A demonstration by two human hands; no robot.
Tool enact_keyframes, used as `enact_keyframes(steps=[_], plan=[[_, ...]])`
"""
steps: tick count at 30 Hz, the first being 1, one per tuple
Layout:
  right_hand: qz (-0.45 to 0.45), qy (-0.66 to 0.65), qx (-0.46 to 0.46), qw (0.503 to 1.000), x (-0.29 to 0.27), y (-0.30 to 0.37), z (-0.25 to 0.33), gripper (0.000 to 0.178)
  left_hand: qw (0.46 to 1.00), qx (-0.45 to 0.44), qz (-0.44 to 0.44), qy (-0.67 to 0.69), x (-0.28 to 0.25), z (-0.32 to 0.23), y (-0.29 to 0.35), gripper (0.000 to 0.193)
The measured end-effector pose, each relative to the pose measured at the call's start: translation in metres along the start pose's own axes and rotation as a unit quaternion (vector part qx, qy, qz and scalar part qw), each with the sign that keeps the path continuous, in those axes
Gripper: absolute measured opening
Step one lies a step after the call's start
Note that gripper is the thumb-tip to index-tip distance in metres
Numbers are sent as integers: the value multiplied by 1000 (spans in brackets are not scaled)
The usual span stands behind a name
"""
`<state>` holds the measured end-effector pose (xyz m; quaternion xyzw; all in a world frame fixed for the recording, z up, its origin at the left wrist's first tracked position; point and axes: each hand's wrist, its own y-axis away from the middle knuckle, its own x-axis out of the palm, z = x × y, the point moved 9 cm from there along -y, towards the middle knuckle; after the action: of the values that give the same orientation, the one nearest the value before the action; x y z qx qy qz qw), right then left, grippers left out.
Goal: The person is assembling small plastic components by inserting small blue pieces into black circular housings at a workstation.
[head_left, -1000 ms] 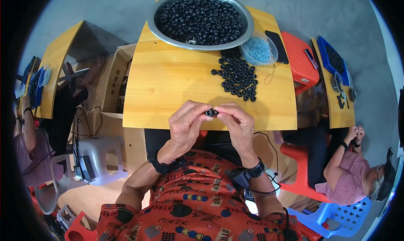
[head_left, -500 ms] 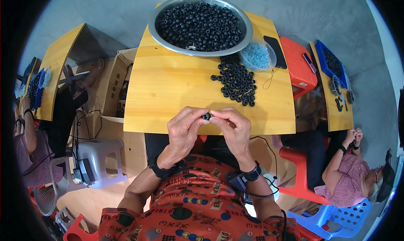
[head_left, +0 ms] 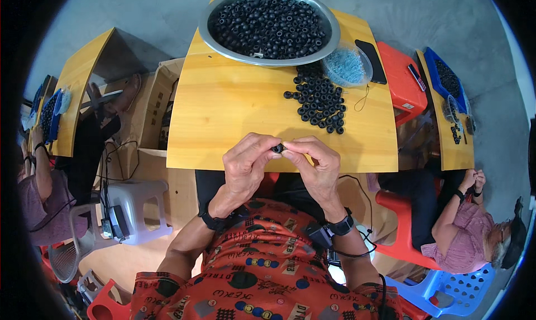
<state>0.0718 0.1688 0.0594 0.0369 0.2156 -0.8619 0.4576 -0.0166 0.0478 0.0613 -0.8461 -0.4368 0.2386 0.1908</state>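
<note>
Above the near edge of the table, my left hand point(head_left: 244, 166) pinches a small black bead-like part point(head_left: 277, 148) with a round hole, between thumb and forefinger. My right hand point(head_left: 316, 166) meets it from the right with thumb and forefinger pressed together. Whether those fingertips grip the part itself or something tiny is hidden. Farther out on the table lies a loose pile of black bead-like parts point(head_left: 322, 105). Behind it a large metal bowl point(head_left: 204, 34) is heaped with more of them. A clear tub point(head_left: 365, 77) of small pale-blue pieces stands at the bowl's right.
The yellow table point(head_left: 223, 113) has a dark phone point(head_left: 371, 63) at its far right and a thin wire loop point(head_left: 363, 98) below the tub. A red stool point(head_left: 399, 85) stands right of it, a cardboard box point(head_left: 153, 113) left. People sit at tables point(head_left: 459, 152) on both sides.
The whole view has shifted slightly, so the table and bowl sit a little higher and to the right. Both hands keep their pinch at the black bead-like part, which has turned slightly.
</note>
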Motion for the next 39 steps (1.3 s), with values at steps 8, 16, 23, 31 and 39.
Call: enact_keyframes(steps=[8,16,23,31,39], plan=[[-20,3,-11,1000,8,10,-10,14,999,-36,17,-21,4,16,9,28],[80,-175,218,957,18,18,-57,12,999,-15,43,-25,8,15,12,28],[142,-348,252,892,28,32,-67,40,996,27,80,-28,19,0,20,36],[171,-372,278,869,28,48,-61,56,991,60,120,-18,31,-13,23,37],[123,-439,259,851,33,59,-44,56,989,72,127,6,32,-12,36,38]])
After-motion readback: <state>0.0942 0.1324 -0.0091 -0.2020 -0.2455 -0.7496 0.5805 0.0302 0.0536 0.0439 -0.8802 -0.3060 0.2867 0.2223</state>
